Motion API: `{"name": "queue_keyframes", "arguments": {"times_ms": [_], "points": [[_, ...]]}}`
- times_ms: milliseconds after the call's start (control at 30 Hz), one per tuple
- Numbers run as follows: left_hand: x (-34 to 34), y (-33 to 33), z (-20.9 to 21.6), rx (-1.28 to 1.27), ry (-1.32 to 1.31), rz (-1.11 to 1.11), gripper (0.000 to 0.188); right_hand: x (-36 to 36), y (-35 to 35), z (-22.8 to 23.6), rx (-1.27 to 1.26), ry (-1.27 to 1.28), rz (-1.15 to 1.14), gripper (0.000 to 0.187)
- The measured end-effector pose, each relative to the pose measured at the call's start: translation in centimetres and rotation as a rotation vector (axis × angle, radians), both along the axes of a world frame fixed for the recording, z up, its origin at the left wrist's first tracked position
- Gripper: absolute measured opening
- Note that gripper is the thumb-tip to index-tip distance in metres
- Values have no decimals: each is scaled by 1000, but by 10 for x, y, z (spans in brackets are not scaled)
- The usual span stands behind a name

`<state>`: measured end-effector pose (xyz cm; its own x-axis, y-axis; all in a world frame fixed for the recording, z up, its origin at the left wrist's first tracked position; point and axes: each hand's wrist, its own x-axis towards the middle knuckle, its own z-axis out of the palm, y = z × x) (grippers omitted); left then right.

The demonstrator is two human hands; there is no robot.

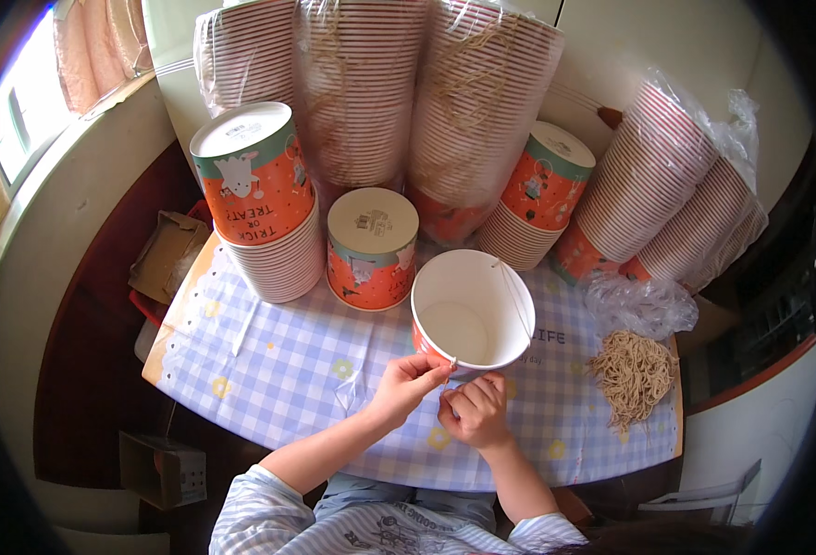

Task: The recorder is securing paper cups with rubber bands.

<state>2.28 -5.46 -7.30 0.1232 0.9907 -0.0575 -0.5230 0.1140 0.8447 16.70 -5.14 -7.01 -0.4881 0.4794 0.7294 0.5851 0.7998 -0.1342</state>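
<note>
An orange paper bucket [438,294] with a white inside stands upright at the table's near middle, its mouth facing up. A thin string [517,301] runs from a hole at its far rim down along the right side of the mouth. At the near rim my left hand [402,387] pinches with thumb and forefinger, by a small pale bit of string. Curled into a loose fist, my right hand [476,412] is just to the right, against the bucket's near wall; what its fingers hold is hidden.
Upside-down printed buckets [371,254] stand behind, one alone, others in stacks [274,254]. Tall plastic-wrapped bucket stacks [362,102] rise at the back; more lean at right [653,171]. A beige string pile [635,377] and crumpled plastic [644,305] lie right on the checked tablecloth [278,370].
</note>
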Motion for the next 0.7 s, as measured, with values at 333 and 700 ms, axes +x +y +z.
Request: {"name": "queue_keyframes", "arguments": {"times_ms": [333,700], "points": [[2,0,0,-40,-43,6,8,0,-2,-1,-31,-22,10,9],[9,-1,11,-57,-15,95,8,-4,-7,1,-29,-15,28,10]]}}
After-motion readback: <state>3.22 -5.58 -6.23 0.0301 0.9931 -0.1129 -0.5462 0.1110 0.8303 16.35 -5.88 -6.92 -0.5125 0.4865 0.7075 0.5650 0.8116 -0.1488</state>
